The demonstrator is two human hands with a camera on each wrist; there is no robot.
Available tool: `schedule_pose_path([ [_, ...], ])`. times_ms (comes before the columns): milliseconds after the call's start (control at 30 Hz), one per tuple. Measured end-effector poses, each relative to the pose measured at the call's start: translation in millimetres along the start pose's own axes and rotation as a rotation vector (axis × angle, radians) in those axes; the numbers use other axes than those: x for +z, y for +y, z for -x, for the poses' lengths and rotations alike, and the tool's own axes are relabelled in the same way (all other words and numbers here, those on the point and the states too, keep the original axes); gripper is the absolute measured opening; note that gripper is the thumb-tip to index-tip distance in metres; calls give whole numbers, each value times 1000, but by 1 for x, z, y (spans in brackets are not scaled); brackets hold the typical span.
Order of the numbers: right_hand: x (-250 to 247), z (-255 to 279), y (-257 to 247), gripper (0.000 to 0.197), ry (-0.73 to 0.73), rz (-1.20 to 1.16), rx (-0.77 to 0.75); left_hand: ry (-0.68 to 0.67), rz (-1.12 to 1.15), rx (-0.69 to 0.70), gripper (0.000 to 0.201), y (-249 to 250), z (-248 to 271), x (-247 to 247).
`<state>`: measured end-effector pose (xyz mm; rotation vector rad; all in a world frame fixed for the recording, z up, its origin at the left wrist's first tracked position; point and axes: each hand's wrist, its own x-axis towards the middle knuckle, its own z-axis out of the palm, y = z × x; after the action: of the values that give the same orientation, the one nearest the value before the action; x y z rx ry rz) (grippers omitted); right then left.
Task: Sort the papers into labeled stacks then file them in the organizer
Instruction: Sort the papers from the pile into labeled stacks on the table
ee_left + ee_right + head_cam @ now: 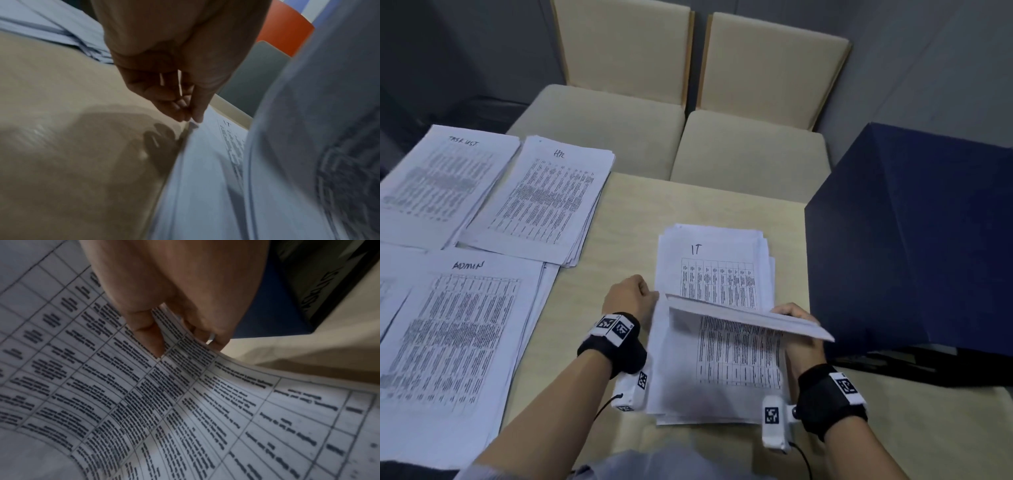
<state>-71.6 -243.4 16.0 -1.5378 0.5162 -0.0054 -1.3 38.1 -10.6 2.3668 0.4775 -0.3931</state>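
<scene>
A stack of printed sheets marked IT [717, 263] lies mid-table, and another pile of sheets [722, 370] overlaps its near end. Above that pile I hold a thin bundle of papers [750, 320], nearly level and seen edge-on. My left hand [652, 298] pinches its left corner; in the left wrist view the fingertips [188, 116] meet at the paper edge. My right hand [792, 313] grips its right edge, thumb [148, 337] on the printed face and fingers underneath. Stacks marked ADMIN [458, 335], HR [544, 202] and TASK LIST [438, 178] lie to the left.
A dark blue box [911, 240] stands on the table's right side, close to my right hand. Two cream chairs [602, 120] [750, 147] are pushed up to the far edge. Bare light wooden tabletop [626, 222] shows between the HR and IT stacks.
</scene>
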Motion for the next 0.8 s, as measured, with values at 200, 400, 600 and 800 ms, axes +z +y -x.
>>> schedule_pose_path([
  [200, 3, -4, 7, 18, 46, -147, 75, -99, -67, 45, 35, 7, -1, 4],
  [400, 3, -8, 16, 23, 56, -163, 90, -41, -494, 191, 45, 15, 4, -27],
  [600, 13, -29, 16, 25, -50, -200, 200, -243, 118, 399, 20, -1, -5, -38],
  [800, 12, -26, 3, 34, 9, -194, 131, -310, 305, 289, 34, 2, 3, -20],
])
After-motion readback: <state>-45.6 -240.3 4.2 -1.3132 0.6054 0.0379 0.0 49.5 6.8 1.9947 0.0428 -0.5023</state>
